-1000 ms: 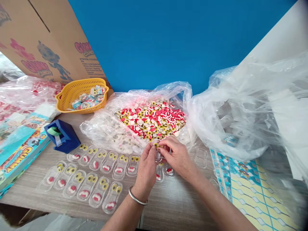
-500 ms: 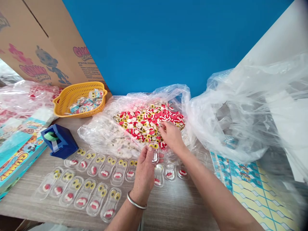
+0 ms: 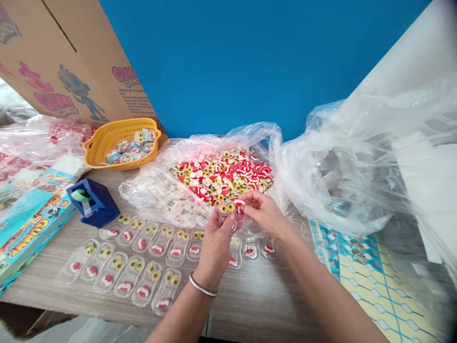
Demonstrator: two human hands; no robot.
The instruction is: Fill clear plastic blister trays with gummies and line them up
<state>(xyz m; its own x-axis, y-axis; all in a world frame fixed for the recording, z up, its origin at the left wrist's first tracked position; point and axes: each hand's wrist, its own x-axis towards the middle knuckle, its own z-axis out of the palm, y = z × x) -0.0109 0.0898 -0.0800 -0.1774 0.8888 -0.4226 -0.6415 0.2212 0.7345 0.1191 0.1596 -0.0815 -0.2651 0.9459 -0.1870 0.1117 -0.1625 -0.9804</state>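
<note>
My left hand grips a clear plastic tray with two yellow eye gummies at its top end. Close beside it, my right hand pinches a red-and-white teeth gummy between thumb and fingers. Behind both hands, an opened plastic bag holds a heap of loose eye and teeth gummies. Rows of clear trays lie on the table to the left and under my hands, with eye gummies at one end and teeth gummies at the other.
A blue tape dispenser stands at left, near a yellow basket of wrapped pieces. A printed display box lies at the far left, a carton behind. Crumpled plastic bags and printed sheets are at right.
My right hand has come back from the gummy heap toward my left hand, now with a teeth gummy in its fingers. The view has shifted slightly.
</note>
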